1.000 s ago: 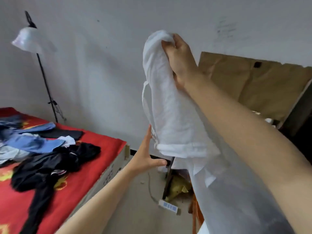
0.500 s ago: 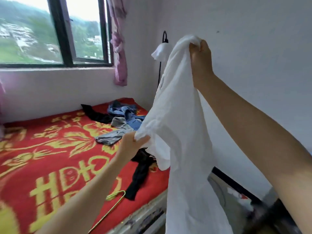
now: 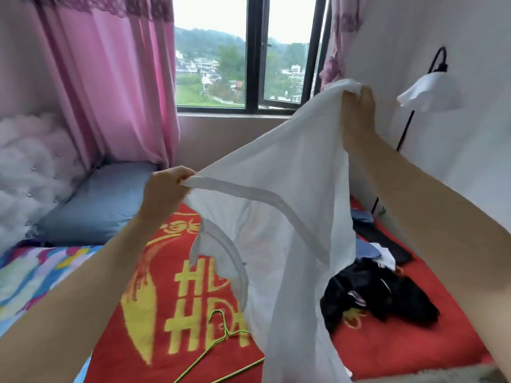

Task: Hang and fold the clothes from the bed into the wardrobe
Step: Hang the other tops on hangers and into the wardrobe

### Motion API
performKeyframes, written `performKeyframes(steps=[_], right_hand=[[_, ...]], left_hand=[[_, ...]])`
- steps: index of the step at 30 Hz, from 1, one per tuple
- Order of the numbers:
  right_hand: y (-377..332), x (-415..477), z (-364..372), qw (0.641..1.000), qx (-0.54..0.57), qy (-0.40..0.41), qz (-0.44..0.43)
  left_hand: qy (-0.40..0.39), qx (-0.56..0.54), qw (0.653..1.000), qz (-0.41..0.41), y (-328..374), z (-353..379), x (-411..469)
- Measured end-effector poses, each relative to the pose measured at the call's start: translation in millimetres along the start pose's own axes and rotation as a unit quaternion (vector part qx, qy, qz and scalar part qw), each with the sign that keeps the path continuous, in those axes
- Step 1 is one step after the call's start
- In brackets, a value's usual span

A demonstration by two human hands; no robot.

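Observation:
A thin white garment [image 3: 279, 189] hangs stretched in the air over the bed. My left hand [image 3: 166, 189] pinches its banded edge at centre left. Higher up on the right, my right hand [image 3: 358, 114] grips a bunched corner of it. The cloth drapes down to the frame's lower edge. On the red bed cover [image 3: 193, 313] lies a green wire hanger [image 3: 221, 335], partly hidden behind the garment. A heap of black clothes [image 3: 378, 297] and some blue and white ones [image 3: 370, 250] lie at the right side of the bed. No wardrobe is in view.
A blue pillow [image 3: 99, 203] and a white tufted headboard [image 3: 30, 172] are at the left. Pink curtains [image 3: 110, 78] frame a window [image 3: 249, 64] behind the bed. A black floor lamp with a white shade [image 3: 428, 92] stands by the right wall.
The view has swung left from the wall to the bed and window. My left hand took hold of the garment's edge and pulled it out leftward, spreading the cloth between both hands.

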State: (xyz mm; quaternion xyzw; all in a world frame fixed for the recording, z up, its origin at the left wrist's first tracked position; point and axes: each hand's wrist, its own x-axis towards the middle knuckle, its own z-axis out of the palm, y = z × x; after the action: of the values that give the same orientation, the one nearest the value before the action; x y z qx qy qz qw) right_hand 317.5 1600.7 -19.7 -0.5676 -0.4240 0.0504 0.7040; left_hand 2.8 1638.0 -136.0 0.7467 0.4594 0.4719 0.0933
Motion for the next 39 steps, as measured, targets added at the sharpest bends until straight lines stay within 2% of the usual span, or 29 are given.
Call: performKeyframes(steps=[3, 7, 11, 15, 18, 20, 22, 24, 26, 27, 28, 31, 33, 36, 37, 39], right_hand=[[23, 14, 33, 0.999, -0.001, -0.035, 0.025], [78, 20, 70, 0.995, 0.006, -0.093, 0.042], [164, 16, 99, 0.982, -0.012, -0.170, 0.079], [253, 3, 115, 0.956, -0.097, -0.243, 0.133], [301, -6, 123, 0.931, -0.186, -0.264, 0.170], [326, -18, 130, 0.897, -0.240, -0.305, 0.211], [345, -36, 137, 0.844, -0.280, -0.396, 0.227], [350, -55, 142, 0.762, -0.344, -0.503, 0.217], [352, -75, 151, 0.657, -0.438, -0.585, 0.184], [347, -87, 158, 0.635, -0.456, -0.602, 0.161], [338, -102, 166, 0.646, -0.434, -0.614, 0.130], [296, -149, 195, 0.715, -0.273, -0.642, 0.050], [268, -171, 213, 0.763, -0.197, -0.614, 0.040], [236, -163, 232, 0.842, -0.121, -0.510, 0.130], [228, -150, 236, 0.849, -0.096, -0.495, 0.159], [204, -115, 240, 0.838, -0.067, -0.503, 0.202]], left_hand=[[0.021, 0.062, 0.998, -0.004, -21, 3, 13], [0.004, 0.114, 0.993, -0.033, -57, 29, 27], [-0.043, 0.163, 0.979, -0.113, -106, 60, 31], [-0.131, 0.143, 0.960, -0.203, -148, 87, 19], [-0.222, 0.119, 0.932, -0.261, -168, 103, 10], [-0.234, 0.109, 0.927, -0.271, -170, 113, 7], [-0.223, 0.104, 0.934, -0.259, -170, 122, 7], [-0.233, 0.102, 0.936, -0.244, -167, 127, 11], [-0.251, 0.097, 0.932, -0.242, -166, 128, 22], [-0.257, 0.091, 0.931, -0.244, -165, 128, 30], [-0.255, 0.087, 0.931, -0.245, -162, 128, 39], [-0.248, 0.069, 0.939, -0.229, -150, 128, 68], [-0.252, 0.046, 0.944, -0.207, -139, 128, 84], [-0.235, 0.036, 0.954, -0.181, -134, 111, 109], [-0.221, 0.030, 0.958, -0.179, -137, 101, 117], [-0.208, 0.016, 0.961, -0.182, -148, 83, 128]])
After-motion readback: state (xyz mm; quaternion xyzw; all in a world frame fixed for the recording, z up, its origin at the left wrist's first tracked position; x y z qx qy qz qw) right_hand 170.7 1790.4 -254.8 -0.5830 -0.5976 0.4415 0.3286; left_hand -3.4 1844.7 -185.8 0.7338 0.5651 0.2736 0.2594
